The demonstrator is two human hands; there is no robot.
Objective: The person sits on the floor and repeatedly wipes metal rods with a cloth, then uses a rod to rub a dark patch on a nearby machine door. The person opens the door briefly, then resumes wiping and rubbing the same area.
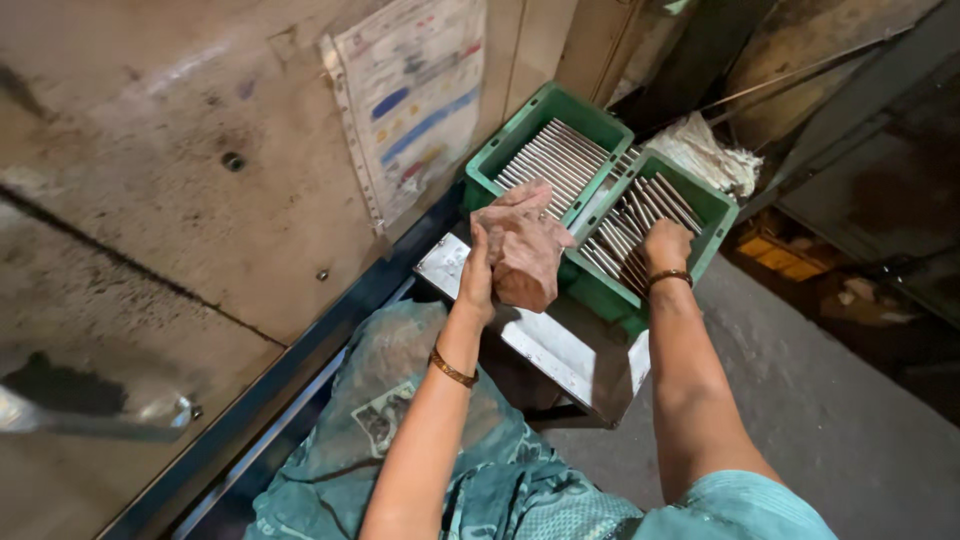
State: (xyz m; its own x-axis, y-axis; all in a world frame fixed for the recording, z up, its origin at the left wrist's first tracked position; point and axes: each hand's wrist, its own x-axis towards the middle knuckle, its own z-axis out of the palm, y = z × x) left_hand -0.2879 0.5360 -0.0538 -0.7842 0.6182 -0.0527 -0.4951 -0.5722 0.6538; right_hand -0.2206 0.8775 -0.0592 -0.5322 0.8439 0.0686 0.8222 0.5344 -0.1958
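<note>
A: What is the left hand doing, just left of the frame's centre?

B: It is raised, with the fingers pinched on a crumpled reddish-brown cloth. The cloth hangs from that grip in front of the two green plastic crates, a little above the metal table they stand on.

A: And the right hand?

B: Right of centre, reaching down into the nearer crate, among the thin metal rods packed there. The fingers are hidden below the knuckles, so I cannot tell whether they are closed on a rod or merely resting on them.

A: How would you expect the cloth to handle?

B: Soft and light, I judge; it folds and droops wherever it is not held (a rag has no shape of its own). A bunched handful near the top edge, as now, looks the surest hold.

A: The rods?

B: Stiff, smooth and probably slippery, each one light but the lot heavy. Lying side by side, one is best taken at an exposed end, or at mid-length so it does not tip. The farther crate's rods lie the same way.

A: Anything else about?

B: A laminated chart on the wall at upper left, and a pale bundle of waste threads beyond the crates at upper right.
</note>
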